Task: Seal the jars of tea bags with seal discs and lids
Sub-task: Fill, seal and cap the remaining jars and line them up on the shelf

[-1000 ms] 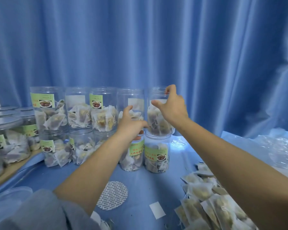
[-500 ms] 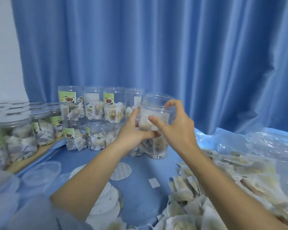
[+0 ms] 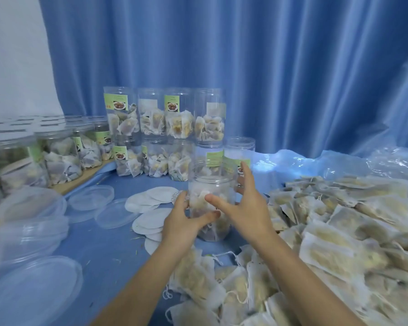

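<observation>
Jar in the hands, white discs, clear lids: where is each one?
Jar [image 3: 210,184]: head view, clear upper wall.
Discs [image 3: 149,221]: head view, a white disc's face.
Lids [image 3: 115,214]: head view, one lid's flat top.

Colours and patterns of the items on the table

Table [image 3: 108,262] cover: plain blue. Curtain [image 3: 269,67]: blue, vertical folds. Jars [image 3: 209,198]: clear plastic; labels [image 3: 116,102] light green with a brown picture. Tea bags [image 3: 339,231]: white mesh over yellow-brown contents. Seal discs [image 3: 151,220]: white; one disc [image 3: 178,196] silver with a fine repeated print. Lids [image 3: 33,290]: clear.
</observation>
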`<state>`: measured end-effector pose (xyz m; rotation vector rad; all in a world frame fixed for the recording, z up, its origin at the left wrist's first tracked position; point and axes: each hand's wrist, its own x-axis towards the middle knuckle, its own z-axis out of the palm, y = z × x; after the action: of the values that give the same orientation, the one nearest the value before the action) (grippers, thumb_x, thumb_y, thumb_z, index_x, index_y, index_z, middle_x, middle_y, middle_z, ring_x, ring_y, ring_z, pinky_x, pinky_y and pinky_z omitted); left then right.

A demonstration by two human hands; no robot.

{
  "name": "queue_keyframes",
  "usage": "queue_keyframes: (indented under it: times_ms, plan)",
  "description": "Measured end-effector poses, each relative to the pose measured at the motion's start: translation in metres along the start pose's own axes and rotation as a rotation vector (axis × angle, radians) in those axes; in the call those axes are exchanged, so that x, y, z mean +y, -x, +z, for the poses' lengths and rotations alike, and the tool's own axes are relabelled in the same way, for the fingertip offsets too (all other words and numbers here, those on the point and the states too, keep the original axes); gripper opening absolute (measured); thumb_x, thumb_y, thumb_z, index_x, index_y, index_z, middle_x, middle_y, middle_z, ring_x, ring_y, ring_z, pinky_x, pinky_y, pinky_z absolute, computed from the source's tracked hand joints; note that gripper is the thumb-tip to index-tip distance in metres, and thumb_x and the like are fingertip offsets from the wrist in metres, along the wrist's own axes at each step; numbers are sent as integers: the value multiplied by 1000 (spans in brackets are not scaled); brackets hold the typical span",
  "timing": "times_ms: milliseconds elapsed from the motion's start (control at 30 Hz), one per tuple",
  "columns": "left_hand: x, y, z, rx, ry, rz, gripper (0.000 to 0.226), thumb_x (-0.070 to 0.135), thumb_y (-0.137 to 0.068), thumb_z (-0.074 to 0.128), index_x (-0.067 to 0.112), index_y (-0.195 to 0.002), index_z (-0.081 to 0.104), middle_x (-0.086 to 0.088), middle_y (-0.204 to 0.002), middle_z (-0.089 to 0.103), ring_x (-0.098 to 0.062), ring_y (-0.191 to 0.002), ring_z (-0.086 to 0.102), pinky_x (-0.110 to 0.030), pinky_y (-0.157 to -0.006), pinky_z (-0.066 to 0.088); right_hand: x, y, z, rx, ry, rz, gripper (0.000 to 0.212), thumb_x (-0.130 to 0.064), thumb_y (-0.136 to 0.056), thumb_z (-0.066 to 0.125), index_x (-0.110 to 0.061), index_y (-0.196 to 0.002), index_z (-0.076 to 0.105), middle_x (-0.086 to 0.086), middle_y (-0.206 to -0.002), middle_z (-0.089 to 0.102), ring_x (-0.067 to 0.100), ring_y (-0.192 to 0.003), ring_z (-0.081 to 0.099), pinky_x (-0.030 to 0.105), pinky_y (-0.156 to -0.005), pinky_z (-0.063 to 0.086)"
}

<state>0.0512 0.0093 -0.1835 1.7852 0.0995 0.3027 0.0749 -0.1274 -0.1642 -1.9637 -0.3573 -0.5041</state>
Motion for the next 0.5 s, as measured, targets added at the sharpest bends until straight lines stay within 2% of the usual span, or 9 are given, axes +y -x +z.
queue_keyframes:
  times_ms: [33,100,167,233,300,333,367,400,500]
  plan:
    - [-4,1,0,0,4,5,66,43,-64,80,55,-116,42,19,-115,49,8,-93,50,-19,-74,39,3,0,0,-14,-4,-10,103,-57,-66,74,-42,-145,10,-16,-139,47,8,-126,47,33,-99,44]
    - [-12,0,-1,3,-14,22,79,46,-67,77,41,-135,38,17,-131,47,-2,-107,54,-22,-82,41,7,0,-2,-61,-24,-3,102,-57,-69,72,-43,-145,5,-15,-142,43,9,-130,43,41,-100,44]
    - [-15,-1,-4,-4,-68,50,84,48,-68,75,37,-140,34,15,-135,48,-8,-110,58,-22,-82,44,9,1,-1,-69,-33,-15,100,-52,-70,74,-41,-145,7,-11,-142,42,11,-131,41,42,-103,42]
    - [-17,-1,-8,-3,-98,71,76,48,-68,76,39,-135,40,19,-125,52,-6,-102,61,-16,-76,45,6,3,-1,85,72,-163,84,-39,-71,79,-24,-139,32,-6,-129,47,17,-122,46,33,-100,39]
    - [-18,0,-12,50,-79,86,58,44,-69,76,40,-120,51,24,-111,58,4,-91,60,-4,-66,43,0,4,-1,310,294,-461,52,-25,-69,82,-7,-111,57,5,-106,56,24,-98,53,24,-87,39]
    - [-18,0,-14,93,-50,96,44,41,-71,75,38,-111,56,23,-105,60,8,-86,60,-2,-64,42,-2,6,0,347,378,-585,35,-21,-69,80,-6,-96,63,7,-93,59,23,-87,54,24,-80,39]
    - [-18,0,-17,146,-12,110,30,35,-74,74,35,-101,60,20,-101,63,9,-81,59,-5,-65,43,-3,7,1,291,403,-675,21,-19,-72,77,-7,-86,66,6,-83,61,20,-79,53,25,-74,41]
    - [-17,0,-19,202,29,125,19,28,-78,72,32,-94,63,16,-97,65,7,-77,59,-9,-68,43,-5,10,4,140,384,-678,13,-20,-75,73,-11,-82,67,3,-78,61,16,-73,54,26,-69,44]
    - [-15,0,-26,352,99,164,14,13,-82,66,27,-82,65,14,-79,64,6,-63,55,-13,-66,44,-15,20,15,-448,292,-321,16,-39,-83,65,-27,-93,70,-5,-84,68,8,-78,60,31,-76,51]
